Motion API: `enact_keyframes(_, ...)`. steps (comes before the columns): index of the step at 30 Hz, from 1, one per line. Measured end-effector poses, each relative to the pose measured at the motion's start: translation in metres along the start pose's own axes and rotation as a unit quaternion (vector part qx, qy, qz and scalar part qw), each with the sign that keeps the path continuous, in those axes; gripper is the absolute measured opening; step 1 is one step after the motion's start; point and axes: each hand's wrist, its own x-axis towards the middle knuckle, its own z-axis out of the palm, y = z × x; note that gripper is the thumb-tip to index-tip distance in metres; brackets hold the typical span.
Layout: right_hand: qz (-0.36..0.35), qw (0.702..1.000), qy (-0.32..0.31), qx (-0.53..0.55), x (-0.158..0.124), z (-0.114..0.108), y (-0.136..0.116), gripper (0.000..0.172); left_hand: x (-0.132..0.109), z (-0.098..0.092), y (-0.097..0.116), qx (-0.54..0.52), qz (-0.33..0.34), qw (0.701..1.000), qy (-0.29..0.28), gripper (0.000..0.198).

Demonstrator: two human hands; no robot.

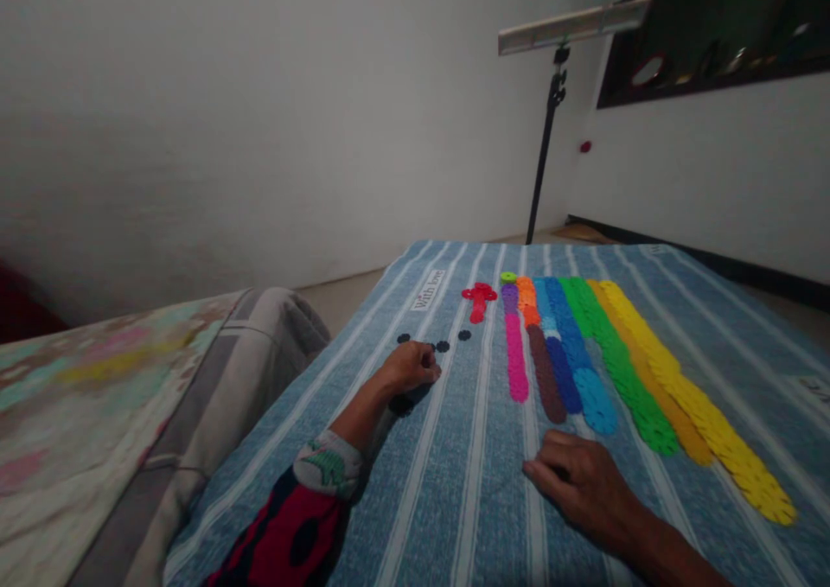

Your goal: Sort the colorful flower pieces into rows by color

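Note:
My left hand [411, 367] rests on a blue striped cloth [454, 483], its fingers curled into a pinch over small black discs [443, 346]; what it pinches is hidden. More black discs lie under and beside it. My right hand [580, 476] lies on the cloth with its fingers bent, just below rows of overlapping coloured discs: pink [516, 366], brown [546, 385], blue [580, 375], green [616, 362], orange and yellow [697, 401]. A small red disc shape [478, 297] sits further back.
A grey pillow or blanket [213, 397] and a patterned sheet [78, 414] lie to the left. A light bar on a black stand [551, 111] rises behind the cloth by the white wall. A dark framed shelf [713, 42] hangs at upper right.

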Motion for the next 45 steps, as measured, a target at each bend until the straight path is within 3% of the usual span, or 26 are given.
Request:
enact_keyframes(3, -0.002, 1.0, 0.005, 0.009, 0.003, -0.003, -0.003, 0.04, 0.004, 0.001, 0.0, -0.089, -0.007, 0.996, -0.004, 0.012)
enact_keyframes(6, -0.006, 1.0, 0.014, 0.014, 0.005, -0.008, -0.006, 0.039, 0.004, 0.007, 0.015, -0.2, -0.005, 0.979, -0.044, 0.012)
enact_keyframes(10, -0.014, 0.999, 0.015, 0.037, 0.004, -0.012, -0.008, 0.039, -0.003, 0.029, 0.062, -0.284, 0.04, 0.948, -0.137, 0.007)
enact_keyframes(14, -0.015, 0.998, 0.012, 0.061, 0.003, -0.014, -0.01, 0.041, -0.006, 0.068, 0.11, -0.298, 0.09, 0.93, -0.194, 0.006)
enact_keyframes(18, -0.014, 0.998, 0.013, 0.056, 0.003, -0.015, -0.011, 0.039, 0.001, 0.105, 0.129, -0.28, 0.101, 0.937, -0.184, 0.01)
enact_keyframes(22, -0.012, 0.999, 0.004, 0.043, 0.003, -0.016, -0.011, 0.038, 0.007, 0.118, 0.128, -0.223, 0.117, 0.957, -0.144, 0.011)
enact_keyframes(28, -0.019, 0.999, 0.005, 0.032, 0.003, -0.015, -0.011, 0.036, 0.002, 0.098, 0.12, -0.154, 0.118, 0.979, -0.067, 0.011)
enact_keyframes(34, -0.008, 0.999, -0.008, 0.041, 0.002, -0.015, -0.01, 0.039, -0.016, 0.088, 0.105, -0.148, 0.135, 0.976, -0.084, 0.007)
enact_keyframes(37, -0.006, 0.999, -0.017, 0.035, 0.001, -0.014, -0.009, 0.04, -0.014, 0.068, 0.088, -0.147, 0.124, 0.979, -0.064, 0.009)
enact_keyframes(41, -0.014, 1.0, -0.015, 0.017, -0.002, -0.011, -0.007, 0.041, -0.005, 0.015, 0.042, -0.105, 0.055, 0.991, 0.054, 0.01)
enact_keyframes(45, -0.029, 0.999, -0.011, 0.007, -0.008, -0.005, -0.002, 0.042, -0.005, -0.025, -0.016, -0.074, -0.046, 0.974, 0.211, 0.012)
